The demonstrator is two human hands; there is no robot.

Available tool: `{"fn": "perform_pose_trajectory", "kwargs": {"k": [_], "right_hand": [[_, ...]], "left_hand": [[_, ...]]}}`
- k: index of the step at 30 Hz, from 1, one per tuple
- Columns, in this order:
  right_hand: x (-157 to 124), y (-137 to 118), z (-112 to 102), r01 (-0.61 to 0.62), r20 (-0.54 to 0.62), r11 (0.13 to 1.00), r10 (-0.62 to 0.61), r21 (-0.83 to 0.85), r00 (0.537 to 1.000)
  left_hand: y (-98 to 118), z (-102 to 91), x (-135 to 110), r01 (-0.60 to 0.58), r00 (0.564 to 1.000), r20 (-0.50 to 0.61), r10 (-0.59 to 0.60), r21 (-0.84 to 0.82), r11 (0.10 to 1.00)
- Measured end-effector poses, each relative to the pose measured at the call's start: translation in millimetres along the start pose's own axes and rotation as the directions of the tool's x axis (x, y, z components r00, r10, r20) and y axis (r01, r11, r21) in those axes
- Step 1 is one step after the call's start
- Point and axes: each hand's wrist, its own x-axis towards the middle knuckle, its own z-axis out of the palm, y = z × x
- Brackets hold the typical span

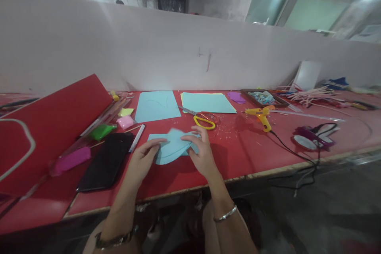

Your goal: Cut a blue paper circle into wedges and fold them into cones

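Observation:
Between my hands, just over the red table, is a light blue paper piece [172, 149] with a curved lower edge and a pencil line along it. My left hand [145, 158] pinches its left side between thumb and fingers. On the right side, my right hand [201, 151] grips the same paper, its fingertips on the top face. More light blue paper [152, 137] shows under and behind it; how the layers join I cannot tell. Beyond my right hand lie scissors [204, 123] with yellow handles.
Light blue sheets [157, 107] lie at the back. A yellow glue gun [262, 117] with a black cord rests at right, near a brown tray [279, 102]. At left are a black phone [105, 162], pink clay [71, 160] and a red board [59, 115].

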Motion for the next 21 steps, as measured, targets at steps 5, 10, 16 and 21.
{"fn": "perform_pose_trajectory", "kwargs": {"k": [5,10,16,21], "right_hand": [[2,-4,-7,-0.220,-0.026,0.967,0.225,0.127,0.974],[0,-3,-12,-0.523,0.309,0.825,0.451,0.214,0.837],[1,2,-8,-0.497,0.293,0.825,0.422,0.270,0.858],[3,7,-5,-0.489,0.213,0.760,0.441,0.428,0.872]], "left_hand": [[5,3.5,-4,-0.066,0.991,0.122,0.062,0.024,0.998],[8,9.8,-8,-0.055,0.995,0.086,0.041,0.163,0.985],[3,7.0,-4,-0.078,0.996,-0.013,0.086,0.295,0.952],[3,4.8,-2,-0.100,0.988,-0.078,0.132,0.323,0.941]]}}
